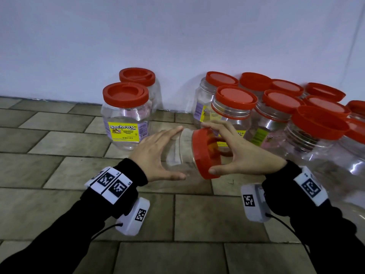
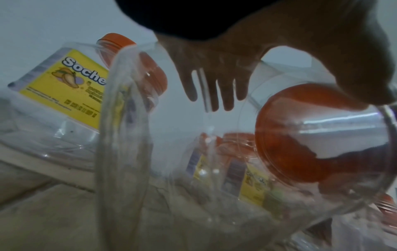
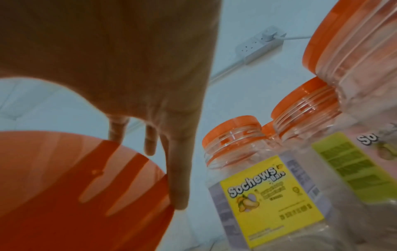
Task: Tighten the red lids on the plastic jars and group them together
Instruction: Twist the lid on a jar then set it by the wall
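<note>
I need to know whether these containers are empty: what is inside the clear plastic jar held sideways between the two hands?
Nothing shows inside the clear plastic jar: through its wall only the tiled floor appears. Its mouth is covered by the red lid and right hand.

- A floor [image 1: 59, 194] of grey-brown rectangular tiles laid in a staggered pattern fills the lower half of the head view, meeting a pale wall across the middle.
- Two clear plastic jars stand on it at centre left: the front jar [image 1: 125, 115], with a red lid and yellow "Sochews" label, and the rear jar [image 1: 138, 80] just behind it against the wall.
- A cluster of red-lidded jars [image 1: 276, 107] stands close together on the floor at the right, running off the right edge.
</note>
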{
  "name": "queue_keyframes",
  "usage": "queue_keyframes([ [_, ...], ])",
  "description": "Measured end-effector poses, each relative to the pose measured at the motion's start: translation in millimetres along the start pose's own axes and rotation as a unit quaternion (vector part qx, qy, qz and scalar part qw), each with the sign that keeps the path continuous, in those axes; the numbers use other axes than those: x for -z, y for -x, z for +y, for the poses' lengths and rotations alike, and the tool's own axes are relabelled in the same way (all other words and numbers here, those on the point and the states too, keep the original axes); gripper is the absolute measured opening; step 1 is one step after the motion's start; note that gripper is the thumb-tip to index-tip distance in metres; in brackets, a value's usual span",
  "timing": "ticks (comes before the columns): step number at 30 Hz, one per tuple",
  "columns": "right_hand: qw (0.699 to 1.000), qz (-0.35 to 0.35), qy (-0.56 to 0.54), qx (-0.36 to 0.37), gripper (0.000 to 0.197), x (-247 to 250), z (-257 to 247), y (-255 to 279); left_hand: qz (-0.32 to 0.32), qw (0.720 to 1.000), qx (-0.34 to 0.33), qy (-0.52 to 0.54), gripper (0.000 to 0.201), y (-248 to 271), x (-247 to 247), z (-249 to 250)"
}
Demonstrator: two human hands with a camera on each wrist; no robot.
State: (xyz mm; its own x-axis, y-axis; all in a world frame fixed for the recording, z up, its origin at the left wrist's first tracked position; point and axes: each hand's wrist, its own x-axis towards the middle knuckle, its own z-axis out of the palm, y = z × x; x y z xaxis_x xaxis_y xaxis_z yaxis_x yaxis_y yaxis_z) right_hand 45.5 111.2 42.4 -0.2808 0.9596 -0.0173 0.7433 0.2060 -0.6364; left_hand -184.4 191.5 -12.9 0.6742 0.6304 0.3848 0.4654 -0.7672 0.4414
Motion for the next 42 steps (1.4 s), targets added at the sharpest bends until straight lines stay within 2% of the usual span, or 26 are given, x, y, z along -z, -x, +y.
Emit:
queue_keyframes([
  [1, 1.000, 0.023, -0.001, -0.012, 0.094, -2.5, -0.2, -0.1, 0.001, 1.000, -0.002, 0.001, 0.112, 0.2, -0.4, 0.1],
  [3, 0.994, 0.027, -0.026, -0.101, 0.089, -5.1, -6.0, -3.5, 0.005, 1.000, -0.016, -0.004, 0.109, -0.5, -2.6, 1.3],
  [4, 0.988, 0.009, -0.033, -0.147, 0.093, -4.2, -7.4, -4.5, 0.006, 1.000, -0.022, -0.010, 0.109, -1.4, -3.8, 1.7],
  [5, 0.986, -0.006, -0.027, -0.163, 0.099, -2.9, -6.1, -5.2, 0.006, 1.000, -0.023, -0.013, 0.109, -2.2, -4.5, 1.7],
  [6, 0.989, -0.015, -0.013, -0.144, 0.104, -1.3, -4.9, -6.0, 0.007, 1.000, -0.017, -0.011, 0.110, -2.9, -4.5, 1.2],
  [8, 0.998, -0.021, 0.009, -0.056, 0.110, -0.3, -5.3, -6.2, 0.012, 1.000, 0.002, 0.006, 0.112, -3.1, -3.0, -0.9],
  [10, 1.000, -0.006, 0.022, -0.010, 0.107, -2.8, -5.6, -7.2, 0.017, 1.000, 0.010, 0.020, 0.112, -2.1, -1.7, -2.9],
  [12, 0.999, 0.013, 0.020, -0.033, 0.105, -3.0, -8.0, -9.6, 0.018, 1.000, 0.008, 0.021, 0.111, -1.8, -1.0, -2.7],
  [15, 0.997, -0.010, 0.031, -0.077, 0.110, -0.3, -10.2, -11.4, 0.019, 0.999, 0.003, 0.026, 0.111, -1.3, 0.0, -4.8],
  [18, 0.998, -0.013, 0.042, -0.049, 0.118, -0.9, -6.1, -11.5, 0.041, 0.998, -0.010, 0.037, 0.109, 1.2, -1.2, -7.9],
  [22, 0.997, 0.067, 0.017, -0.027, 0.108, -11.9, -7.1, -15.8, 0.063, 0.996, 0.007, 0.064, 0.107, 3.5, -1.4, -13.0],
  [26, 0.981, 0.188, -0.041, -0.035, 0.090, -28.0, -17.1, -27.9, 0.081, 0.976, 0.057, 0.195, 0.099, 6.2, -0.2, -19.0],
  [28, 0.973, 0.206, -0.100, -0.031, 0.101, -36.0, -19.3, -34.3, 0.111, 0.965, 0.074, 0.225, 0.096, 11.1, -2.8, -24.6],
  [30, 0.972, 0.188, -0.138, -0.029, 0.115, -45.2, -19.3, -39.8, 0.142, 0.955, 0.097, 0.243, 0.101, 19.5, -3.8, -33.0],
  [32, 0.975, 0.152, -0.162, -0.031, 0.116, -56.5, -18.5, -44.8, 0.165, 0.936, 0.130, 0.283, 0.102, 31.9, -1.4, -41.1],
  [34, 0.979, 0.096, -0.177, -0.025, 0.106, -71.9, -21.6, -49.6, 0.183, 0.915, 0.160, 0.321, 0.095, 46.1, 5.6, -47.3],
  [36, 0.982, 0.059, -0.178, -0.012, 0.093, -87.6, -31.4, -55.0, 0.198, 0.916, 0.180, 0.299, 0.099, 59.0, 14.9, -56.3],
  [38, 0.982, 0.064, -0.179, 0.008, 0.088, -100.1, -42.7, -64.0, 0.198, 0.927, 0.192, 0.254, 0.115, 72.1, 26.7, -66.9],
  [42, 0.983, 0.082, -0.159, 0.046, 0.090, -119.4, -62.6, -87.7, 0.179, 0.911, 0.215, 0.304, 0.130, 91.8, 48.1, -82.7],
])
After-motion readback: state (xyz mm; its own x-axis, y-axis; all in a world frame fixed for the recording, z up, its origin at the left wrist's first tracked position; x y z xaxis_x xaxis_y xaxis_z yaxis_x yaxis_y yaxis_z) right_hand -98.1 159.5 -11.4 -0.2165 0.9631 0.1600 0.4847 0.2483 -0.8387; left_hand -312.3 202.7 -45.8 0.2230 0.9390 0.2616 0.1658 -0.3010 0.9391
